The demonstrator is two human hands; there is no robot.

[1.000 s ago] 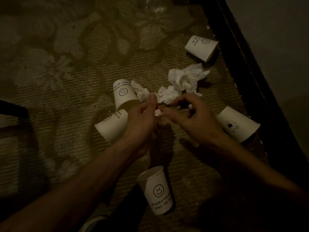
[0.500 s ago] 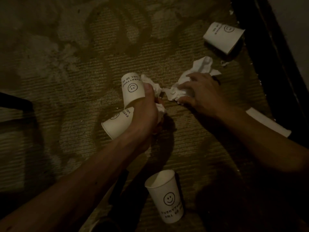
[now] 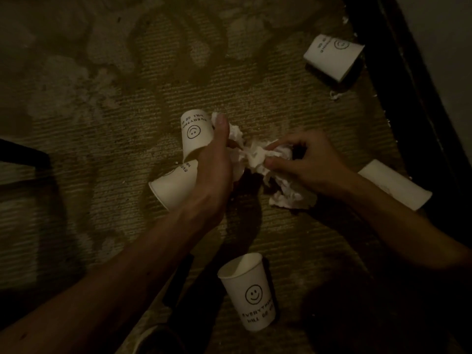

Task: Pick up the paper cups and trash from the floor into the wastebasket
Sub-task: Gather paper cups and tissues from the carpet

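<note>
White crumpled tissue paper [image 3: 258,159]: held between both hands above the floor, with a loose end trailing down below the right hand.
Left hand [image 3: 214,169]: fingers are curled round one wad of the tissue; the thumb is stretched up just beside the inverted smiley cup.
Right hand [image 3: 306,162]: thumb and fingertips are pinched on the tissue's other side.
Inverted smiley cup [image 3: 195,134]: white paper; whether it is gripped cannot be told.
Tipped cup [image 3: 173,185]: white, laid sideways, partly hidden under the left wrist.
Upright smiley cup [image 3: 249,292]: stood between the forearms.
Far cup [image 3: 332,56]: laid sideways near the dark skirting [image 3: 408,98].
Right-side cup [image 3: 398,185]: laid sideways beside the right forearm.
Patterned brown carpet [image 3: 102,123]: spread under everything.
</note>
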